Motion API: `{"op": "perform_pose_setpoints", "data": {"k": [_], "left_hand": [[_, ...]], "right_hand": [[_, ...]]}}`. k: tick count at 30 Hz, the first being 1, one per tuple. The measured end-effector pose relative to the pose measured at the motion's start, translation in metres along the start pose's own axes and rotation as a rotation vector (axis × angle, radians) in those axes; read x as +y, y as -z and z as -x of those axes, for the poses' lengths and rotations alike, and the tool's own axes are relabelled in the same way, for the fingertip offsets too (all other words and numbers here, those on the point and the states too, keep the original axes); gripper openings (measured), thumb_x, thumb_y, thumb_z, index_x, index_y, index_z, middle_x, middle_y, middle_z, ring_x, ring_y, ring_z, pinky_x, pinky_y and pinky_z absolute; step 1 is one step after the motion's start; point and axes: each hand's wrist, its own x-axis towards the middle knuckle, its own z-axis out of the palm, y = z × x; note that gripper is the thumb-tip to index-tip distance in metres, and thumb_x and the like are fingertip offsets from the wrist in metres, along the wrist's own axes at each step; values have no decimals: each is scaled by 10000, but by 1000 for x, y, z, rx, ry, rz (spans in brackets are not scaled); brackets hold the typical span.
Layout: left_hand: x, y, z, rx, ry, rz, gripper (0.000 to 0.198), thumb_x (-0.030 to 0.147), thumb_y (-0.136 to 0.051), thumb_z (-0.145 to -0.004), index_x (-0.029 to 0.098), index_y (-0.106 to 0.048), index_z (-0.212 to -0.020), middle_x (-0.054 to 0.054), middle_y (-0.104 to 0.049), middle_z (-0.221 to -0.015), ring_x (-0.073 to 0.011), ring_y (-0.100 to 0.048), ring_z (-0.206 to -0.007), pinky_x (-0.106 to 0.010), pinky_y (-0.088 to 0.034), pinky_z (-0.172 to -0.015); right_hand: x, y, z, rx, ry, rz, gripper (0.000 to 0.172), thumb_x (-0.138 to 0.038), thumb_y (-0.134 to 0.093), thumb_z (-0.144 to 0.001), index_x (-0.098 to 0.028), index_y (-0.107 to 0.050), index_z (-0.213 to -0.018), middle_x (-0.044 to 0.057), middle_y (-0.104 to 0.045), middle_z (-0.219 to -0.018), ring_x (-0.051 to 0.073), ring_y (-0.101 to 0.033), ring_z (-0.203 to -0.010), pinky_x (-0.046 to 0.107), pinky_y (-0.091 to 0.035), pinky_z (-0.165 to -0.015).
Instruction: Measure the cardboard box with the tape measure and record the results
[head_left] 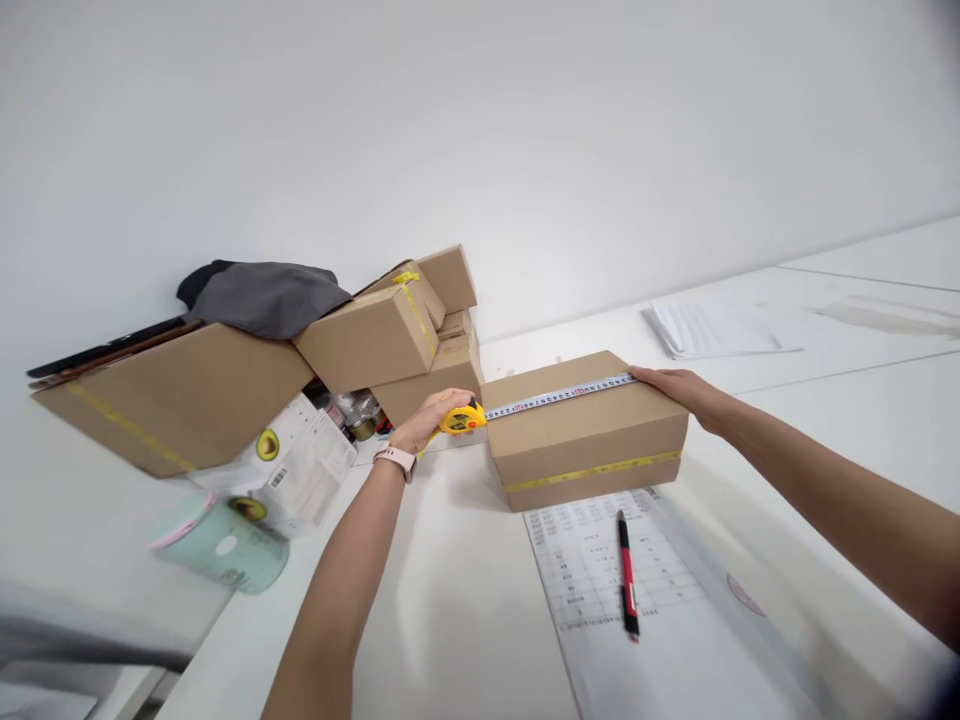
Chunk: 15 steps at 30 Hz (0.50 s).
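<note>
A closed brown cardboard box (559, 425) with a strip of yellow tape on its front face stands on the white table. Across its top lies the pulled-out blade of a yellow tape measure (459, 417). The case is gripped in my left hand (427, 422), just off the box's left edge. At the right edge, my right hand (679, 388) pinches the blade's far end against the box, its lower fingers hidden behind the side. In front of the box lie a printed sheet (577, 590) and a red and black pen (627, 580).
Stacked cardboard boxes (367, 335) and a dark grey cloth (262, 298) are at the back left. Nearer stand a white box with avocado pictures (315, 465) and a mint-green canister (232, 550). A stack of papers (709, 328) lies at the back right, by the wall.
</note>
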Motion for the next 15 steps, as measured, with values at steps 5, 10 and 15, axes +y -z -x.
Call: {"op": "perform_pose_setpoints", "data": {"k": [5, 10, 15], "left_hand": [[5, 1, -2, 20, 21, 8, 503, 493, -785, -697, 172, -679, -1069, -74, -734, -925, -218, -664, -777, -277, -459, -568], [29, -15, 42, -13, -9, 51, 449, 506, -784, -719, 173, -690, -1005, -79, -725, -914, -199, -654, -759, -270, -478, -592], [0, -102, 141, -438, 182, 438, 455, 553, -774, -739, 223, -703, -1043, -100, -694, -992, -232, -695, -767, -408, -574, -730]], "right_hand": [[-5, 1, -4, 58, -42, 132, 376, -598, -713, -736, -233, -658, -669, 118, -742, -823, 296, -670, -774, 386, -495, -611], [-26, 12, -9, 179, 101, 94, 329, -524, -661, -809, -205, -654, -731, 104, -715, -876, 274, -636, -884, 403, -491, -786], [-65, 4, -8, -21, 241, 40, 364, -564, -643, -840, -207, -716, -846, 89, -735, -1022, 279, -617, -1042, 384, -469, -912]]}}
